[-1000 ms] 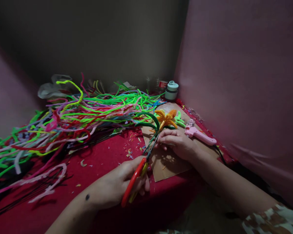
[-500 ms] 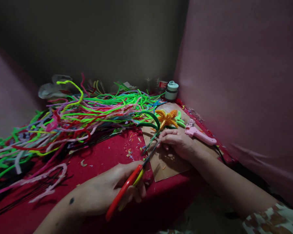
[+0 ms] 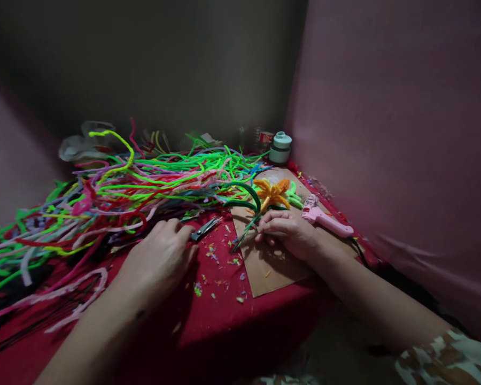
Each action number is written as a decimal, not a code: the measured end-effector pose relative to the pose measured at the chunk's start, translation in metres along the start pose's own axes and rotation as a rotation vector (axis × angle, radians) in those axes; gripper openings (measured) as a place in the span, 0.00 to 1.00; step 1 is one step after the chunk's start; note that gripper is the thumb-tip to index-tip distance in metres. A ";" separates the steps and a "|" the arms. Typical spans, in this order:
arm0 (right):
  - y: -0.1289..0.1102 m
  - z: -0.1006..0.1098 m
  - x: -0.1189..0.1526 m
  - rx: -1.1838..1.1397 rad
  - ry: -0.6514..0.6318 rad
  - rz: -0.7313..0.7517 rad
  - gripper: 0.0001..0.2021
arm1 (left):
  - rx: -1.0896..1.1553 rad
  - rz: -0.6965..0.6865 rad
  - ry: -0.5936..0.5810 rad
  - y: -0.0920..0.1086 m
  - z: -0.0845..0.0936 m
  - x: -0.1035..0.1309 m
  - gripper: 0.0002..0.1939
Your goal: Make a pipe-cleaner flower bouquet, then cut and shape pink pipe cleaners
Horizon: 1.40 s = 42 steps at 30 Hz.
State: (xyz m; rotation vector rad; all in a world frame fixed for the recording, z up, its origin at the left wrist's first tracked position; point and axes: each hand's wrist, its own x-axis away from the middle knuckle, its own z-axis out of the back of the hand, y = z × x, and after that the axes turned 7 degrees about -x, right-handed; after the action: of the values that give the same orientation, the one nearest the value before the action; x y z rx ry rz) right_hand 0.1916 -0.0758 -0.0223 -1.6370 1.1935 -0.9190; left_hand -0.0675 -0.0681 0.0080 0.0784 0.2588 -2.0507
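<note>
My left hand (image 3: pixel 164 259) lies low over the red cloth at the edge of the pipe cleaner heap, its fingers curled around the scissors' covered handles. From beside its thumb the dark metal blades of the scissors (image 3: pixel 203 230) point away to the right, slightly apart. In a pinch, my right hand (image 3: pixel 286 230) holds the stem of a pipe cleaner flower (image 3: pixel 270 195) above the cardboard. The flower has orange petals and long dark green leaves (image 3: pixel 246 192) that curve left; thin green stem ends stick out toward me. Its fingertips partly cover the stem.
A large tangled heap of coloured pipe cleaners (image 3: pixel 164 184) spreads across the left and back. On the cardboard (image 3: pixel 276 272) lie a pink glue gun (image 3: pixel 326 220) and light green pipe cleaner pieces (image 3: pixel 294 197). A pale blue-green bottle (image 3: pixel 280 148) stands behind. Fluff scraps dot the cloth.
My left hand has moved away from the stem with the scissors, left and farther back to the cloth beside the heap. My right hand keeps the flower in nearly the same place.
</note>
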 end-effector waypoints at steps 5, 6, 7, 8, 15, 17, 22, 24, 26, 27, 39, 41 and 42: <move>0.000 0.000 -0.001 -0.003 -0.003 0.002 0.03 | 0.418 -0.095 0.117 0.045 0.019 -0.017 0.10; 0.000 0.000 -0.001 -0.008 -0.006 0.002 0.02 | 0.458 -0.110 0.128 0.052 0.019 -0.021 0.09; 0.000 0.000 0.000 -0.009 -0.006 0.001 0.02 | 0.479 -0.117 0.140 0.057 0.019 -0.025 0.08; 0.000 0.000 0.000 -0.006 -0.007 0.001 0.02 | 0.481 -0.121 0.158 0.062 0.017 -0.028 0.07; -0.001 -0.002 0.001 0.032 0.000 0.011 0.03 | 0.154 -0.152 0.215 0.082 0.016 -0.037 0.08; -0.001 -0.003 0.000 0.016 -0.004 0.016 0.03 | 0.093 -0.170 0.180 0.085 0.018 -0.038 0.09; -0.001 -0.002 0.000 0.026 -0.004 0.018 0.04 | 0.076 -0.178 0.109 0.086 0.022 -0.044 0.07; -0.002 -0.002 0.001 0.055 -0.008 0.031 0.04 | 0.059 -0.184 0.102 0.086 0.022 -0.047 0.07; -0.003 -0.002 0.001 0.077 -0.012 0.044 0.05 | 0.036 -0.190 0.097 0.087 0.023 -0.049 0.06; -0.003 -0.003 0.001 0.079 -0.014 0.048 0.05 | 0.025 -0.193 0.095 0.087 0.023 -0.049 0.06; -0.006 -0.004 0.001 0.043 -0.002 0.020 0.05 | 0.257 -0.105 0.169 0.085 0.013 -0.056 0.07; -0.006 -0.005 0.001 0.026 -0.001 0.015 0.05 | 0.309 -0.087 0.184 0.083 0.011 -0.058 0.06; -0.007 -0.005 0.001 0.014 0.002 0.012 0.05 | 0.327 -0.083 0.185 0.082 0.010 -0.059 0.05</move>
State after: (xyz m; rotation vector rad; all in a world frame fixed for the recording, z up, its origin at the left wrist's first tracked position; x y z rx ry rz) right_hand 0.1895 -0.0768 -0.0145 -1.6168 1.1940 -0.9197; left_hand 0.0328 -0.0568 0.0152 0.4672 0.0380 -2.1541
